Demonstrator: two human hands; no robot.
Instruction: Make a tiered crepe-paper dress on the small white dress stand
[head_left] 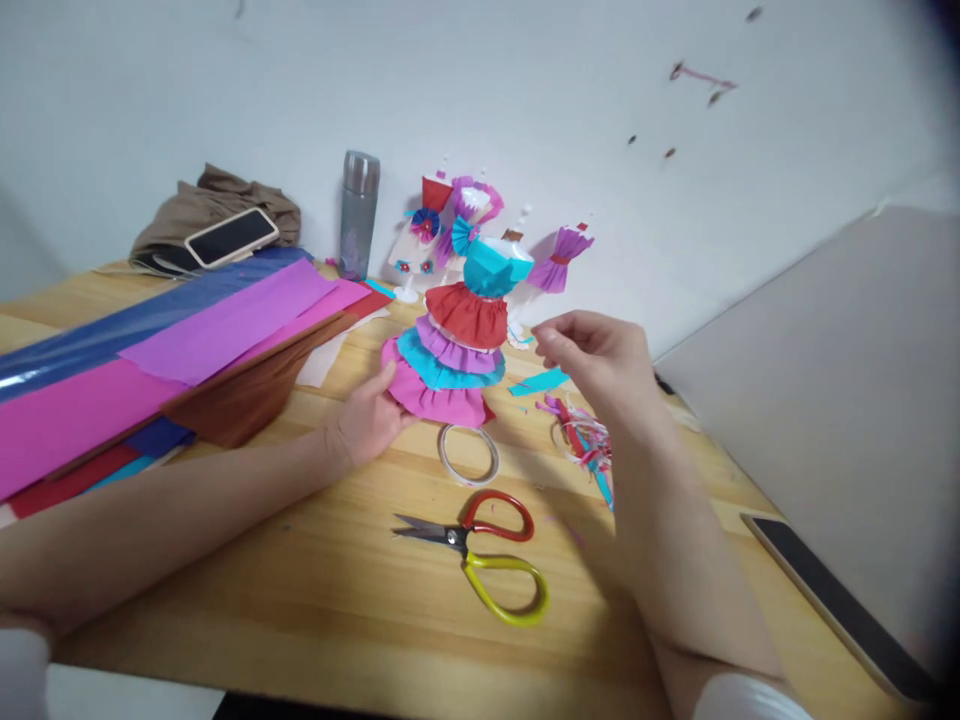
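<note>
"Which step?"

"Probably adjusting the dress (pixel 469 318), beyond the scissors (pixel 454 537); the left hand (pixel 373 418) has its fingers grasping the hem (pixel 446 405)."

"And the right hand (pixel 600 358)?"

"Fingers pinched together (nothing visible between them). The next move likely calls for a steady hem."

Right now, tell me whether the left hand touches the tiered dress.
Touching. The head view shows the left hand with its thumb against the pink bottom ruffle of the tiered dress.

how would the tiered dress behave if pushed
The dress is probably light: its ruffles look papery. They would likely crumple if squeezed, being loosely gathered. It might tip, being tall and held low by the left hand.
</note>
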